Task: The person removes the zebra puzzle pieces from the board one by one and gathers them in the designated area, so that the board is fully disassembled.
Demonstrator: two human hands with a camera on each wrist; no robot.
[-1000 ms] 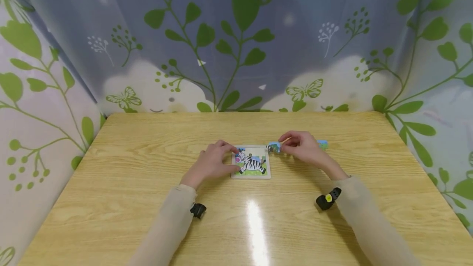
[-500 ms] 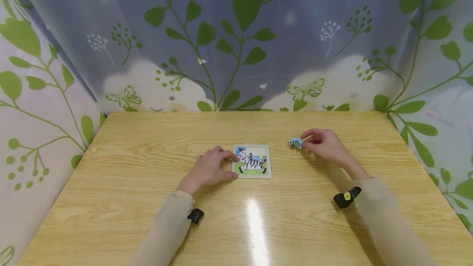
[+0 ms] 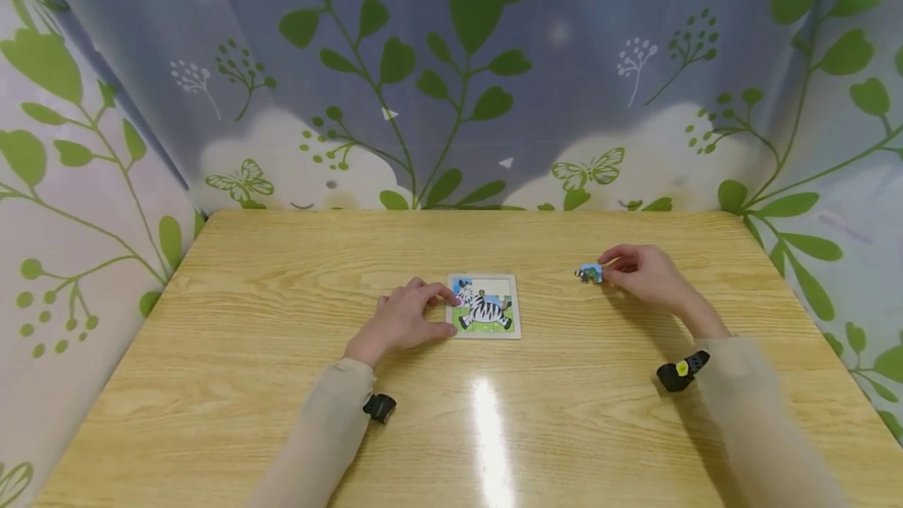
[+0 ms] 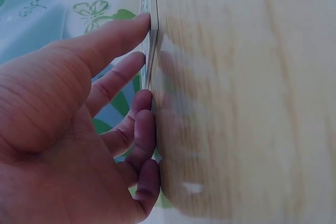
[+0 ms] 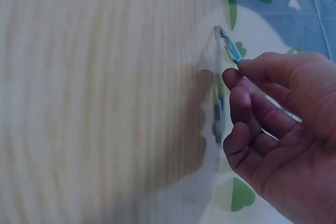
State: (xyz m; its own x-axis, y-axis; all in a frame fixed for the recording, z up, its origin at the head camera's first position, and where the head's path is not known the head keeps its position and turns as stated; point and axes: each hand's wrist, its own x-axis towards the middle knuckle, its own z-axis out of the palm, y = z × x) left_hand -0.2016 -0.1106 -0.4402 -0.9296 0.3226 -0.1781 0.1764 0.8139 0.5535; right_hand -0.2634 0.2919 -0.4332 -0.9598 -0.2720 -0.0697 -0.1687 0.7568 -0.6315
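My right hand [image 3: 649,279] pinches a small jigsaw piece [image 3: 589,273], blue with a green tree and a bit of black and white, by its right end between thumb and index finger. In the right wrist view that piece [image 5: 229,44] tilts just above the table. My left hand [image 3: 404,318] rests at the left side of a square zebra puzzle [image 3: 484,315], with thumb near its lower left corner and index finger higher on its left side. The zebra's head, body and legs fill the tray; a pale bare patch [image 3: 496,287] shows at its upper right.
A second colourful piece [image 5: 218,114] lies on the table beneath my right hand, hidden in the head view. The wooden table [image 3: 317,257] meets a leaf-patterned curtain [image 3: 451,100] at its back and sides. Glare [image 3: 490,437] streaks the near tabletop.
The right hand has drawn the pinched piece from beside the puzzle's upper right corner away to the right. The left hand stays at the puzzle's left side, its index finger slightly lower.
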